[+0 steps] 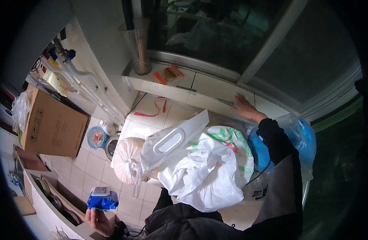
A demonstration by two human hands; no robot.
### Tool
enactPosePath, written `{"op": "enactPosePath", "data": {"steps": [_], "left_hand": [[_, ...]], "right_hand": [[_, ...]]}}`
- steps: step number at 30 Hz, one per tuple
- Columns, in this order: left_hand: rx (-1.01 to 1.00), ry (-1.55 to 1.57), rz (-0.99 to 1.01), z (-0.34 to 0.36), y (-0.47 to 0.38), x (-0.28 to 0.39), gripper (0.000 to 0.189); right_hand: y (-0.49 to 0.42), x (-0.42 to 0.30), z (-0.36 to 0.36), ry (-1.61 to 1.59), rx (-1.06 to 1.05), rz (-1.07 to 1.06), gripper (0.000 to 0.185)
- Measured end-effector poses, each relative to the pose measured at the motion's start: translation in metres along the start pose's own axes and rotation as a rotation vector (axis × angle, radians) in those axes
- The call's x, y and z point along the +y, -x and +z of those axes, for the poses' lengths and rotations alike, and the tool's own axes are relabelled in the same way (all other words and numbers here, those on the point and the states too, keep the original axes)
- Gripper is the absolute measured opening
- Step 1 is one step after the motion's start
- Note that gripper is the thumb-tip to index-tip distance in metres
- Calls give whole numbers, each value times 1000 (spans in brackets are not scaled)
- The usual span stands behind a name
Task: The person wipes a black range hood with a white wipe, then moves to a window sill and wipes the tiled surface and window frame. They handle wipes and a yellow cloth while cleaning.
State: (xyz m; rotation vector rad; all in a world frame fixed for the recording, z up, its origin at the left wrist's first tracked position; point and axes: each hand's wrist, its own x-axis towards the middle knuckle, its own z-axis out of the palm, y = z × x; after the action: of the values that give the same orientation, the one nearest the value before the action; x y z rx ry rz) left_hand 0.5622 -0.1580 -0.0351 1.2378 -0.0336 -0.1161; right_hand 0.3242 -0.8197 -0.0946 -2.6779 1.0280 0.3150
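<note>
My left hand (101,223), low on the left, pinches one end of a blue wet-wipes pack (103,202) with a white lid, holding it up over the tiled floor. My right hand (247,108) reaches out to the tiled window sill (208,84). Its fingers are spread and hold nothing I can see; whether the palm touches the tiles is unclear. A thin grey strip (226,102) lies by its fingertips. Below this arm are a white plastic bag (208,168) with green print and a blue item in clear plastic (260,150).
A white container with a handle (175,139) leans beside a tied pinkish bag (128,159). On the sill stand a ribbed glass vase (140,51) and an orange packet (173,73). A cardboard box (56,123), a blue-rimmed tub (97,136) and an open drawer (42,201) are left.
</note>
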Motion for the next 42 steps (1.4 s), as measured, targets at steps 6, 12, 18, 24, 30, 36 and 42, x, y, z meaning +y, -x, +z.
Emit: {"op": "enactPosePath", "data": {"steps": [6,12,18,24,30,36,42], "left_hand": [[144,-23,31,-8,8,-2,19],[237,-47,69,-16,15,3,16],[79,-4,55,-23,9,-2,22],[114,-2,15,-10,8,-1,23],[199,-19,50,-14,5,0,20],[307,-54,47,-31,5,-3,16],[271,-47,63,-26,2,-3,18]], "right_hand": [[-28,-74,8,33,48,-271,86],[-66,-119,18,58,158,-590,87],[-14,-73,5,260,117,-564,85],[-10,-70,1,32,46,-342,81],[-99,-114,-3,-14,136,-228,76],[-148,-155,-12,26,184,-319,73],[-109,-126,-19,24,48,-321,74]]}}
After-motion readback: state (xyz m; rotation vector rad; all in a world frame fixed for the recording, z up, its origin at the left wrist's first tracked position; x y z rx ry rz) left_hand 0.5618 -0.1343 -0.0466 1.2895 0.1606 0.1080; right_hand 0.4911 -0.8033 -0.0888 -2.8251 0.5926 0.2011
